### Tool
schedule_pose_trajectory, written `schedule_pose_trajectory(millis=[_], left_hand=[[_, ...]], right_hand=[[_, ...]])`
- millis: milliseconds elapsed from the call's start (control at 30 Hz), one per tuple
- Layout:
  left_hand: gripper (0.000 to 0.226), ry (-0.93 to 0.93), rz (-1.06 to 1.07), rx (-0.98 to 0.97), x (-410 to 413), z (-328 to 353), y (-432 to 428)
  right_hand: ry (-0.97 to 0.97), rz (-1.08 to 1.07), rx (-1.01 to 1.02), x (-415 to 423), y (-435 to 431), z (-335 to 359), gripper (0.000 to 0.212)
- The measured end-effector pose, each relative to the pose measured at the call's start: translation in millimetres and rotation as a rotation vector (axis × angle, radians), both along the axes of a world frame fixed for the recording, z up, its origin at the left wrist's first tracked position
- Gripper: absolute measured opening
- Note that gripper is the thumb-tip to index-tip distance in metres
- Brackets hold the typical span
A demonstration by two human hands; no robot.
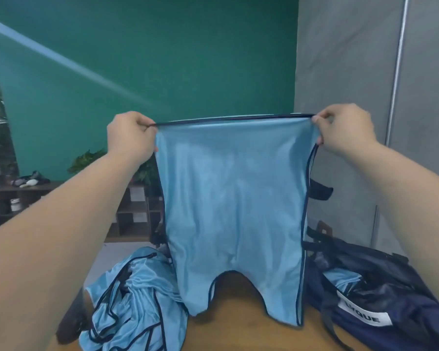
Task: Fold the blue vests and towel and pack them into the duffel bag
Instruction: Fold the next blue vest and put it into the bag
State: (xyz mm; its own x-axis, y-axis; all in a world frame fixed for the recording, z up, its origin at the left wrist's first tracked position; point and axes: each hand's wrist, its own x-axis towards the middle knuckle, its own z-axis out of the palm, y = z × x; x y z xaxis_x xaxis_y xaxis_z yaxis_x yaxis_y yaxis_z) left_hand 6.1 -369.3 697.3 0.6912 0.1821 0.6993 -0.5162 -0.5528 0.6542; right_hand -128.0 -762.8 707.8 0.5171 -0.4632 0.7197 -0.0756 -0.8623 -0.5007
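1. Because a limp garment folds cleanly only once it hangs flat, the left hand (132, 138) and the right hand (345, 130) each pinch one end of the dark-trimmed edge of a blue vest (233, 198). Thumbs and curled fingers are closed on the cloth, and the edge is pulled taut between them at arm's length.
2. Hanging straight down below both hands, the vest has its arched cut-out at the bottom, so it is probably held hem-up. Its lower ends reach the wooden table (226, 335); whether they touch it I cannot tell.
3. Well below the left hand lies a crumpled heap of vests (132, 300) in the same blue, not yet folded. It sits to that side, I judge, so the next piece can be drawn without crossing the work.
4. Below the right hand the navy duffel bag (390, 287) lies open on the table. A patch of light blue cloth (340, 277) shows inside, likely a piece already packed. Keeping the bag this close makes the reach from fold to bag short.
5. A white label (363, 312) on the side of the bag carries dark capitals ending in "VOQUE"; the letters before that are unclear. White cards on the shelf unit (129, 211) beyond the left hand are too blurred to read.
6. No towel can be picked out with certainty.
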Motion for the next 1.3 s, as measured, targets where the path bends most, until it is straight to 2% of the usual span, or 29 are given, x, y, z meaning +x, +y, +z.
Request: schedule_pose_trajectory(millis=[100,167,267,367,433,500,567,633,667,700,767,867,967,1033,1167,1300], left_hand=[[0.009,-0.102,-0.058,-0.250,-9.4,16.2,-3.9],[0.013,-0.222,-0.082,-0.369,-21.1,25.1,-8.4],[0.013,-0.461,-0.111,-0.437,-38.9,34.6,-15.5],[0.013,-0.558,-0.108,-0.456,-37.5,35.5,-17.6],[0.012,-0.500,-0.074,-0.387,-23.4,25.7,-17.1],[0.009,-0.324,-0.038,-0.275,0.5,7.1,-16.1],[0.007,-0.011,-0.031,-0.101,28.1,-22.7,-17.8],[0.009,0.343,-0.117,0.054,50.6,-59.2,-22.2],[0.012,0.447,-0.185,0.065,61.3,-75.6,-24.7],[0.015,0.470,-0.233,0.037,74.3,-88.0,-26.6],[0.018,0.376,-0.263,-0.059,94.5,-94.1,-30.4],[0.015,0.136,-0.250,-0.216,104.6,-66.6,-39.3],[0.019,-0.110,-0.258,-0.272,93.3,-32.4,-48.3],[0.018,-0.208,-0.306,-0.312,88.0,-27.4,-52.4],[0.016,-0.198,-0.337,-0.386,80.3,-80.1,-58.5],[0.025,-0.030,-0.352,-0.406,53.5,-202.3,-64.3]], right_hand=[[-0.153,0.039,0.069,-5.8,12.6,16.2,0.017],[-0.324,0.083,0.126,-11.4,22.7,27.0,0.015],[-0.567,0.163,0.167,-22.7,38.0,34.9,0.010],[-0.679,0.194,0.149,-21.7,46.6,30.9,0.012],[-0.657,0.193,0.152,-7.8,42.8,18.0,0.011],[-0.547,0.162,0.183,15.7,32.5,-5.9,0.013],[-0.305,0.114,0.244,45.0,17.7,-41.6,0.016],[0.014,0.150,0.449,71.5,4.4,-81.7,0.020],[0.126,0.192,0.563,81.0,-0.2,-98.6,0.020],[0.155,0.207,0.603,90.7,-8.3,-111.7,0.020],[0.061,0.170,0.472,105.6,-24.1,-117.9,0.018],[-0.145,0.106,0.244,109.7,-23.8,-90.5,0.017],[-0.360,0.109,0.216,104.6,-12.4,-54.8,0.026],[-0.456,0.120,0.226,104.3,-7.0,-45.8,0.027],[-0.402,0.109,0.297,98.6,3.4,-89.9,0.024],[-0.280,0.109,0.343,78.8,23.3,-194.9,0.020]])
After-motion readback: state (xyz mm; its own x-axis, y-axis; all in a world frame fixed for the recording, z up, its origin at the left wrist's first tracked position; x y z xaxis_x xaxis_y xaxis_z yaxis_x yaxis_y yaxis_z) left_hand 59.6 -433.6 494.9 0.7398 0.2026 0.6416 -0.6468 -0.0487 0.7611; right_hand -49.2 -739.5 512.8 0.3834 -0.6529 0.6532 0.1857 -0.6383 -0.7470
